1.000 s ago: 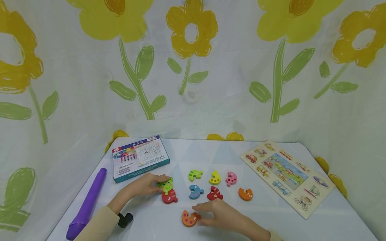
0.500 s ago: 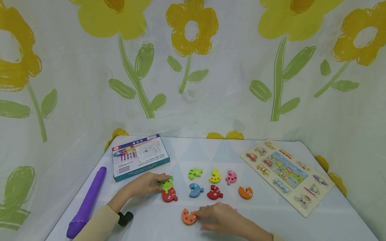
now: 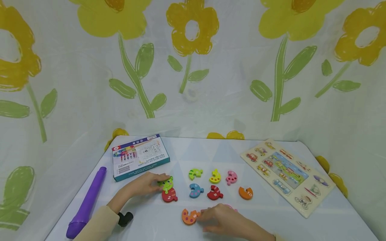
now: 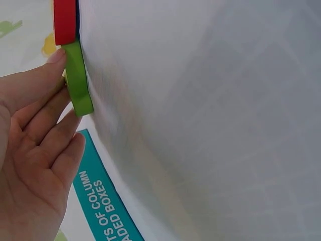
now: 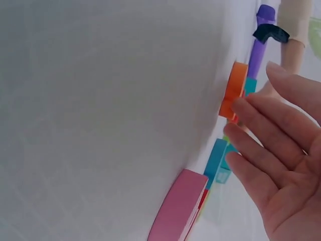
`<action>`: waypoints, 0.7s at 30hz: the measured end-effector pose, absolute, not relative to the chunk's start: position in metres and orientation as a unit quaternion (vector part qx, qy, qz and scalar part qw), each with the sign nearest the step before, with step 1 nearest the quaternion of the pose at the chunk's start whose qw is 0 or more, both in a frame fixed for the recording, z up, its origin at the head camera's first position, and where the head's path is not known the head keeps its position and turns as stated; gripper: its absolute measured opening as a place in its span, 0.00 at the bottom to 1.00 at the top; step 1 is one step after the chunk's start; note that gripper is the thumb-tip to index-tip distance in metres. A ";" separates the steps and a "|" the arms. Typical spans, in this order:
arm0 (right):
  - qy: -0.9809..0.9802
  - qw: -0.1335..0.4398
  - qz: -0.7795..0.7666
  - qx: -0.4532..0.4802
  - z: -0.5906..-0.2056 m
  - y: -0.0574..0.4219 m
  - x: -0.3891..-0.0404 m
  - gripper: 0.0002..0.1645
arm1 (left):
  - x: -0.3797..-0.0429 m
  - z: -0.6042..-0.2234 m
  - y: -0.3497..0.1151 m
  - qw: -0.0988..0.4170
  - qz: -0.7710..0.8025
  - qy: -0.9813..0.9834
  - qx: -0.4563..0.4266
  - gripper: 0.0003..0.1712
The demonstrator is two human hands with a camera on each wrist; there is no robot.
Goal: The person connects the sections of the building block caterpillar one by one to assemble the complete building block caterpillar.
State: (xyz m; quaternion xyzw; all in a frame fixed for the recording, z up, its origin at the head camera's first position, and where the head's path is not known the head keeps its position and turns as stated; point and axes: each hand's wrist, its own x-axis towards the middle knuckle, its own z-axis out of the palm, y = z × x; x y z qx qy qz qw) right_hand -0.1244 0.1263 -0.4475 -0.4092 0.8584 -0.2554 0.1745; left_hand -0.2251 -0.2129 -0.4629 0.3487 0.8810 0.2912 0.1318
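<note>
In the head view my left hand [image 3: 148, 184] holds a green caterpillar-head puzzle piece [image 3: 166, 186]. The left wrist view shows the thumb on one edge of this green piece [image 4: 76, 78] and fingers at the other side. A red piece [image 3: 169, 195] marked 2 joins its lower end. My right hand [image 3: 224, 219] lies beside an orange spotted puzzle piece [image 3: 189, 217], fingertips at its knob. In the right wrist view the fingers are nearly straight, touching the orange piece [image 5: 234, 90], and the thumb stands apart. A pink piece [image 3: 231, 208] is mostly hidden behind the right hand.
Farther back lie loose pieces: green [image 3: 195, 173], yellow [image 3: 215, 176], pink [image 3: 231, 178], blue [image 3: 196, 190], red [image 3: 215, 193] and orange [image 3: 245, 193]. A box [image 3: 141, 158] and purple stick [image 3: 87, 202] are left, beside a black object [image 3: 125, 219]. A wooden puzzle board [image 3: 287, 175] lies right.
My right hand has shifted slightly right, its thumb coming away from the orange piece's knob. The pink piece behind that hand has come partly into view. My left hand stays in place.
</note>
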 end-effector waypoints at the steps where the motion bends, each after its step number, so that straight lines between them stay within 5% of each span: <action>1: 0.860 0.169 -0.251 -0.411 -0.448 0.126 -0.125 0.20 | -0.225 -0.463 -0.213 0.132 0.291 0.881 0.349 0.27; 21: 0.891 0.154 -0.223 -0.364 -0.450 0.107 -0.143 0.26 | -0.224 -0.462 -0.211 0.139 0.293 0.882 0.343 0.28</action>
